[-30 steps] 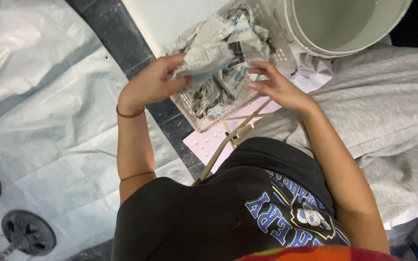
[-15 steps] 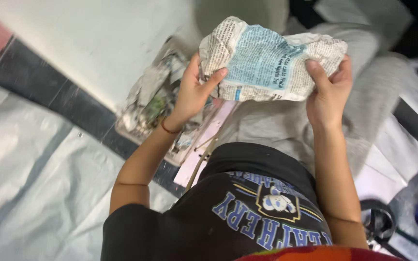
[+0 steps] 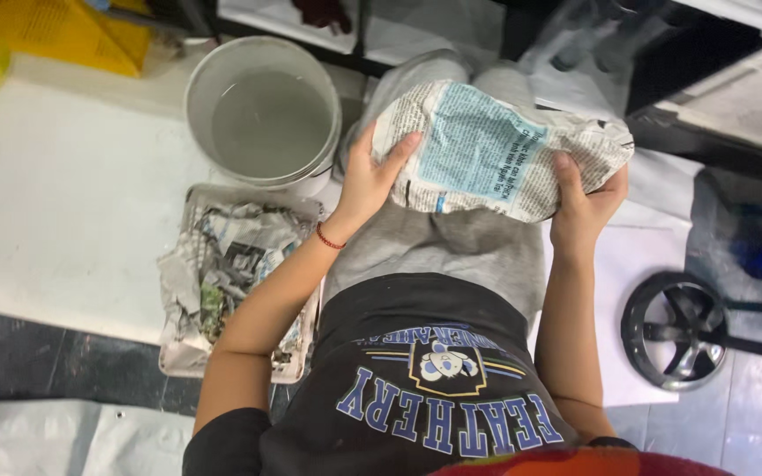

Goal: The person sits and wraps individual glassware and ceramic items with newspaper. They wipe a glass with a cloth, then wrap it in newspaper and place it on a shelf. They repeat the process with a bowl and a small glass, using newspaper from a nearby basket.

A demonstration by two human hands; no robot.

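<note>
Newspaper [image 3: 496, 150] now lower, over the lap, flatter than half a second ago. Left hand [image 3: 372, 181] and right hand [image 3: 582, 203] each grip an end. Basket [image 3: 189, 357] of scraps left; bucket [image 3: 262, 110] on white floor beyond.

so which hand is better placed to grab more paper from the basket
Left, probably. The left hand grips the near end of the crumpled newspaper on the same side as the basket of paper scraps and the bucket. The right hand holds the far end, away from the basket.
</note>
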